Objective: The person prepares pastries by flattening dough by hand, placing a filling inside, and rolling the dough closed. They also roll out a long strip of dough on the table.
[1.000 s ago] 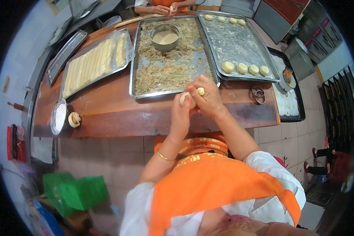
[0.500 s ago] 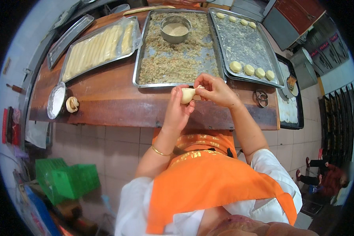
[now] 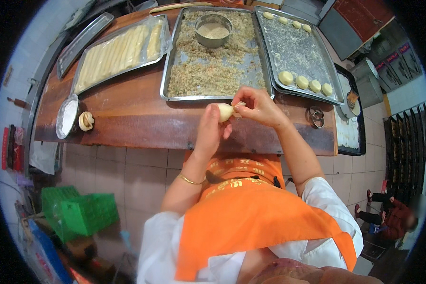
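Carrying surface: a wooden counter [image 3: 142,111], its long near edge running in front of the person's orange apron [image 3: 255,217].
Filling tray: a metal tray [image 3: 194,98] at the middle of the counter, reaching toward the far edge, spread with crumbly brownish filling [image 3: 199,79] and showing bare metal in places.
Floured tray: a second metal tray [image 3: 298,52] toward the counter's right edge, dusted pale, with four dough rounds [image 3: 302,82] along its near edge and four smaller-looking ones along its far edge.
Strip tray: a third metal tray [image 3: 128,70] toward the far left corner, lined with long dough strips [image 3: 111,54] lying side by side, clear plastic over its right part.
Narrow tray: a slim metal tray [image 3: 84,44], set aslant along the counter's left edge.
Right hand: this hand [image 3: 256,110] is above the counter near its front edge, thumb and fingers closed in a narrow pinch on a pale bit [image 3: 239,108].
Left hand: this hand [image 3: 214,124] is just beside it, fingers curled around a dough piece [image 3: 226,112].
Steel container: round [image 3: 214,44], standing on the filling tray toward its far edge, with pale brown contents.
Powder bowl: white powder [image 3: 69,113] inside, at the near left corner.
Metal rings: two [image 3: 316,117], near the counter's near right corner.
Dough piece: smooth and pale, between both hands before the filling tray's near edge; whether the pale bit joins it, I cannot tell.
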A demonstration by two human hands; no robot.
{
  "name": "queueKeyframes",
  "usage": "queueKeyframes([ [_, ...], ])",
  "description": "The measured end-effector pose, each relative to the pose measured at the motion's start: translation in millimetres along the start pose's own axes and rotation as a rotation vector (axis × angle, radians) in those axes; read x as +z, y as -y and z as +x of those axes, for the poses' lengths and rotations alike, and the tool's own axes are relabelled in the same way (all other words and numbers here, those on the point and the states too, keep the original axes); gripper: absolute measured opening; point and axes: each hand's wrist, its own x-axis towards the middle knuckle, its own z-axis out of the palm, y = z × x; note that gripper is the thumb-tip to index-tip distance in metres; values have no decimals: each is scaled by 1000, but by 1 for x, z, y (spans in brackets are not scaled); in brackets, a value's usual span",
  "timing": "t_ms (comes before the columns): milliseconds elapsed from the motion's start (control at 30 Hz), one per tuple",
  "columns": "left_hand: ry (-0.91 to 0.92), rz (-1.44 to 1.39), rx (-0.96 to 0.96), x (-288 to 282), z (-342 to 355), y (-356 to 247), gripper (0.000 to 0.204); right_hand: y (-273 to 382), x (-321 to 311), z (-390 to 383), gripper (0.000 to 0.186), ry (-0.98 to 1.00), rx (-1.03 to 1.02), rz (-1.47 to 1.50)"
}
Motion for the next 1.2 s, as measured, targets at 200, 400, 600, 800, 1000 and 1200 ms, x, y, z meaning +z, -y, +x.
queueKeyframes([
  [200, -46, -77, 73, 12, -5, -4, 44, 4, 4, -1, 12, -44, -98, -133],
  [400, -69, -140, 56, 12, 3, 2, 49, 9, 11, -2, 8, -55, -258, -271],
  [600, -23, 153, 5, 2, -2, -1, 51, 8, 13, -1, 10, -65, -358, -307],
  [800, -115, 126, 61, 12, -6, -8, 49, 8, 13, -3, 11, -60, -376, -348],
  [1000, -100, 203, 95, -6, 9, 12, 48, 15, 17, -2, 12, -22, -424, -422],
  [1200, -178, 427, -58, -9, 7, 2, 50, 24, 17, -5, 11, 37, -411, -425],
])
